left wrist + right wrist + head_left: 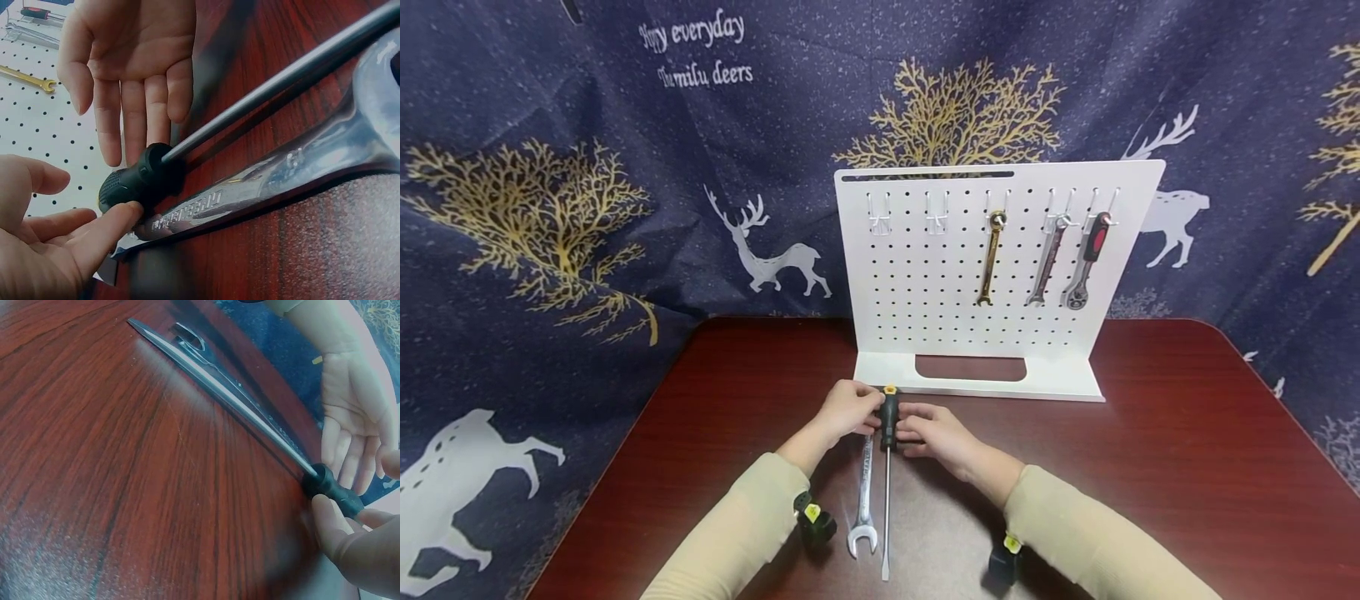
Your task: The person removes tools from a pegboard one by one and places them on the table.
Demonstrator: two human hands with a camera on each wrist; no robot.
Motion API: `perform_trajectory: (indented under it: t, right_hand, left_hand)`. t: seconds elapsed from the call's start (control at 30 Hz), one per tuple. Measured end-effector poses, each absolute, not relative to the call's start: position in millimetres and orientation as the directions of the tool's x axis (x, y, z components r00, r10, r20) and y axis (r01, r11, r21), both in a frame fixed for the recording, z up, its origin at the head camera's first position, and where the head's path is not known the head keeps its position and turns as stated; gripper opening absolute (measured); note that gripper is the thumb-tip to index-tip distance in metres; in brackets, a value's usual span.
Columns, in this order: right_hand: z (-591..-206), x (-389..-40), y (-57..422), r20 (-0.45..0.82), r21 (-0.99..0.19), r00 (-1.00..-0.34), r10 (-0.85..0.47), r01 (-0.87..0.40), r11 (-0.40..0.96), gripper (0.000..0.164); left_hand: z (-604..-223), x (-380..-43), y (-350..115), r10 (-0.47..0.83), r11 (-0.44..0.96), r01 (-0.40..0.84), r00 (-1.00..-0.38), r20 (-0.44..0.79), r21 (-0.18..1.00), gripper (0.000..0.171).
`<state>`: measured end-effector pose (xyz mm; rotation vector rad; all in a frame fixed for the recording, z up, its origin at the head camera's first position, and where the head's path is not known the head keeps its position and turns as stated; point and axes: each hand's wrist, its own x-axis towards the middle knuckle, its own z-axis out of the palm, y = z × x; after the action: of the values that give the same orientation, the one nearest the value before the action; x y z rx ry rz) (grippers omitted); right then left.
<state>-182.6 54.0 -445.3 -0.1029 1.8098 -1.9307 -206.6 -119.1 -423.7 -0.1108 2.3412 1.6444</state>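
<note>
A screwdriver [887, 483] with a black handle and a yellow end lies on the table, its long metal shaft pointing toward me. My left hand [847, 410] is at the left side of the handle, thumb right at the black grip [140, 181]. From the other side my right hand [936, 433] comes up to the same handle, fingers extended and loosely spread, thumb [330, 519] beside it. Just left of the shaft lies a silver wrench [864, 500], open jaw toward me; its far end is hidden under my left hand.
Behind the hands stands a white pegboard [940, 292] with a flat base. On its hooks hang a gold wrench [991, 258], a silver wrench [1049, 262] and a ratchet [1087, 262] with a red and black handle. Two hook sets at the left, including one wire hook [878, 221], hold nothing.
</note>
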Motion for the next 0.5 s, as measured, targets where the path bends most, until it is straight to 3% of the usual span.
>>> perform_trajectory:
  t: [0.5]
  right_hand:
    - [-439.6, -187.0, 71.5, -0.213, -0.974, -0.911, -0.353, 0.226, 0.007, 0.050]
  left_hand:
    - [-413.2, -211.3, -114.7, 0.069, 0.445, -0.123, -0.983, -0.171, 0.887, 0.030]
